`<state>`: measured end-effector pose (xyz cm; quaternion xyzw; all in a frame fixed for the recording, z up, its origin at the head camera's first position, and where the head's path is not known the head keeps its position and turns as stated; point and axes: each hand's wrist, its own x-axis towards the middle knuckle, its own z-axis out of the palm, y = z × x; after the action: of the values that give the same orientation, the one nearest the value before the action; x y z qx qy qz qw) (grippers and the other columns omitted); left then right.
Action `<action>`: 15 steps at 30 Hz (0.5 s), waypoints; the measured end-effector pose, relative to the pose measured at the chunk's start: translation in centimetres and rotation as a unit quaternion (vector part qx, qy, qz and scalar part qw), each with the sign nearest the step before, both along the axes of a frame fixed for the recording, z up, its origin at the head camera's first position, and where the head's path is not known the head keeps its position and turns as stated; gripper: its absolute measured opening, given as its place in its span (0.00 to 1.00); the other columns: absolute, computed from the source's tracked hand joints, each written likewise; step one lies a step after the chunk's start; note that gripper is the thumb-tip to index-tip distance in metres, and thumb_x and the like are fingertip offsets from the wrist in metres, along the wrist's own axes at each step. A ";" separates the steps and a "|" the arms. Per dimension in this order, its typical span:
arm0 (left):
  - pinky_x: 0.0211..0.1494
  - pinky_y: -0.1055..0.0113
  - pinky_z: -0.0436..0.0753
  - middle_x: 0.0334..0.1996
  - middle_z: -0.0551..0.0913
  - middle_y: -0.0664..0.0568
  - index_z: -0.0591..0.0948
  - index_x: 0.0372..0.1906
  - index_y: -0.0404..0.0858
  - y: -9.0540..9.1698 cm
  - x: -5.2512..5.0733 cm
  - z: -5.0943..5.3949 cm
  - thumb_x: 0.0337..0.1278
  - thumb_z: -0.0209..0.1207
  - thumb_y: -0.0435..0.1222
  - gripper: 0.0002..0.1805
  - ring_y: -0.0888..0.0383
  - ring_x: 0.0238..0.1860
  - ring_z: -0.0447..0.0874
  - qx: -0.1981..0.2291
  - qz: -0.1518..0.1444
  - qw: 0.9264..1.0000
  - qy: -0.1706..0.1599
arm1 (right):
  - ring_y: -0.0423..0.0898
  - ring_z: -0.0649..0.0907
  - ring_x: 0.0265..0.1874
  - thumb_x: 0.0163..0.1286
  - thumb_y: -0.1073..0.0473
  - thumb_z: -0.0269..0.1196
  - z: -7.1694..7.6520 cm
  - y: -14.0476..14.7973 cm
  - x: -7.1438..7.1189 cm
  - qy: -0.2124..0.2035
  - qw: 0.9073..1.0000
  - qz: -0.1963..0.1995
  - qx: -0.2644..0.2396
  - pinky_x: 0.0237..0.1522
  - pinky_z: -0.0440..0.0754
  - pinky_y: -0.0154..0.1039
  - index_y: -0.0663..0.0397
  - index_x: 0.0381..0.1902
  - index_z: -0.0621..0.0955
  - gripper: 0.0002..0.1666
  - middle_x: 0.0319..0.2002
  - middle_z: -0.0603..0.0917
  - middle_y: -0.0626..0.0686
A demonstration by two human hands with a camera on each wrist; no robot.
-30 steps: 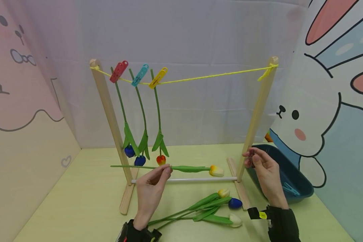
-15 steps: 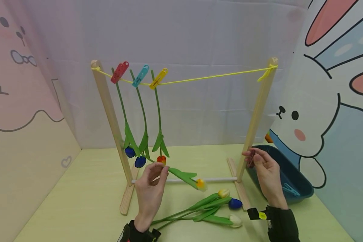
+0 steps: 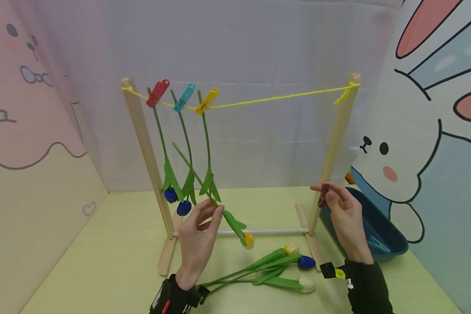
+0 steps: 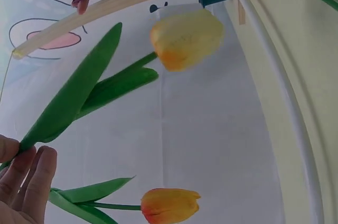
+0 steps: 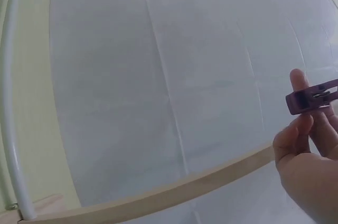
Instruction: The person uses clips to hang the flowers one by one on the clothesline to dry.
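My left hand (image 3: 198, 237) pinches the stem of a yellow artificial tulip (image 4: 187, 39), which tilts with its bloom low on the right and its stem end up on the left. A dark purple clothespin (image 5: 311, 99) is held between thumb and fingers of my right hand (image 3: 344, 218), beside the right post. Three tulips hang bloom-down from the yellow string (image 3: 274, 98), clipped by a red clothespin (image 3: 158, 93), a blue clothespin (image 3: 184, 98) and a yellow clothespin (image 3: 207, 101). The orange-red bloom (image 4: 170, 205) of the third is mostly behind my left hand in the head view.
Several tulips (image 3: 274, 264) lie on the table in front of the frame. A dark teal basin (image 3: 396, 253) with a light blue clothespin (image 3: 378, 245) stands at the right. Wooden posts (image 3: 145, 161) and a white bar (image 3: 274, 231) form the frame.
The yellow tulip has turned from level to a steep slant, its stem end rising and its bloom dropping. My right hand has shifted slightly up and left with the clothespin.
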<state>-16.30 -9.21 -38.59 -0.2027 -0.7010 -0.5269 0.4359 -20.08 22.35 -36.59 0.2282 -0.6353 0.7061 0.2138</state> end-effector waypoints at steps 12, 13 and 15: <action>0.37 0.74 0.87 0.38 0.90 0.42 0.84 0.52 0.32 0.8 -1.0 2.5 0.59 0.66 0.27 0.15 0.51 0.36 0.91 -0.070 0.004 0.998 -0.011 | 0.36 0.84 0.36 0.76 0.69 0.55 4.0 -1.6 -0.4 0.044 0.994 -0.081 0.055 0.45 0.81 0.24 0.70 0.56 0.79 0.15 0.38 0.86 0.41; 0.38 0.73 0.87 0.39 0.90 0.41 0.84 0.53 0.32 0.9 -1.1 2.6 0.60 0.66 0.27 0.15 0.51 0.37 0.91 -0.074 0.002 0.997 -0.013 | 0.35 0.84 0.36 0.75 0.69 0.55 4.3 -1.7 -0.5 0.051 0.994 -0.084 0.056 0.45 0.81 0.24 0.72 0.56 0.79 0.16 0.38 0.86 0.40; 0.38 0.71 0.88 0.39 0.89 0.41 0.84 0.54 0.32 1.0 -1.4 2.9 0.62 0.65 0.29 0.16 0.51 0.37 0.91 -0.080 -0.003 0.997 -0.020 | 0.35 0.84 0.35 0.74 0.71 0.56 4.8 -2.1 -0.8 0.075 0.993 -0.080 0.050 0.45 0.81 0.24 0.76 0.56 0.78 0.16 0.39 0.87 0.41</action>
<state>-17.65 -8.18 -35.74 -0.2283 -0.7487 -0.4743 0.4028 -20.87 20.28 -31.79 0.2395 -0.6682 0.6349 0.3050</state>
